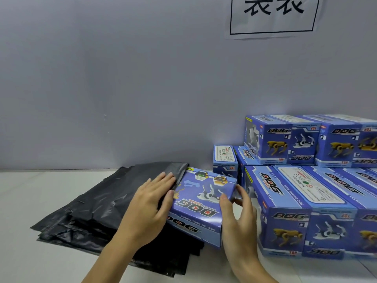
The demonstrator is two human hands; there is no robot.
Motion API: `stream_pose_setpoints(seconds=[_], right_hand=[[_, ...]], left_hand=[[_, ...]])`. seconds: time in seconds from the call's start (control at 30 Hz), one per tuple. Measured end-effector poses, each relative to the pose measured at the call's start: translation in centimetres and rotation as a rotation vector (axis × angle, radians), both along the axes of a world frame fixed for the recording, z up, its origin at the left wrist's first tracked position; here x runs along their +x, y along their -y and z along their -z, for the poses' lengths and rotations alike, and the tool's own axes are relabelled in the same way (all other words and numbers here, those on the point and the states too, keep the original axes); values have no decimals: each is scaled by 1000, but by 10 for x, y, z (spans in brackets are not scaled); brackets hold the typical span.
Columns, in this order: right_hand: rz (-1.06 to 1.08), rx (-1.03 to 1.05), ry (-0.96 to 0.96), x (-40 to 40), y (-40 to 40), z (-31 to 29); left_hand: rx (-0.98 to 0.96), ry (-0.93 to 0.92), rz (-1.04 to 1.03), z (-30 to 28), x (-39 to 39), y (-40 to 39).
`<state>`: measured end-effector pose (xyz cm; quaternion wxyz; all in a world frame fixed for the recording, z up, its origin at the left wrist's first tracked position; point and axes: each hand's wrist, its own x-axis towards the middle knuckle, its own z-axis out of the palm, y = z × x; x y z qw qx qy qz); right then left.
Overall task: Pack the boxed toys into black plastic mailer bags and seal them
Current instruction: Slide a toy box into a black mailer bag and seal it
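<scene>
A blue toy box [201,198] printed "DOG" lies tilted on a pile of black mailer bags [98,209], its far left end partly inside the open mouth of the top bag [173,170]. My left hand [151,203] holds that bag's edge, fingers on top and thumb at the box's left side. My right hand [237,213] grips the box's right end, thumb on top and fingers round the end.
Several more blue boxed toys [306,201] are stacked at the right in two layers against the grey wall. A white paper sign [274,15] hangs on the wall above them. The white table [40,262] shows bare at the front left.
</scene>
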<state>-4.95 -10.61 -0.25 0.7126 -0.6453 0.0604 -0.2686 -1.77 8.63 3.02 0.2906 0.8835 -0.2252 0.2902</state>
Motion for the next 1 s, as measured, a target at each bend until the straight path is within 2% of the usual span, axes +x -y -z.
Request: stream_pose_setpoints(seconds=[0.1,0.17,0.27,0.33,0.4,0.47,0.53,0.6,0.77,0.87,0.93,1.0], right_hand=[[-18,28,-37,2,-5,5],[-14,23,-73,3,-8,8],[-10,48,-104,6,-9,11],[-17,91,-120,8,-7,10],[-28,128,-127,8,-5,9],[-47,142,-101,7,-2,6],[-62,138,-70,5,-1,3],[-68,111,-52,5,-1,2],[-88,-23,-7,1,-5,4],[-26,-57,-23,1,-7,6],[36,-60,-52,2,-7,7],[84,-69,-54,4,-6,7]], left_hand=[[145,-17,58,5,-7,15],[151,-47,120,9,-10,22],[-51,-46,211,8,-10,24],[-222,79,135,5,-7,20],[-272,178,-5,3,-1,13],[-230,138,-90,3,3,4],[-202,37,-102,5,5,-2],[-156,13,-104,6,4,-3],[112,-31,-120,6,1,2],[245,-75,-65,11,0,6],[228,-67,20,13,0,9],[72,-49,92,11,-1,11]])
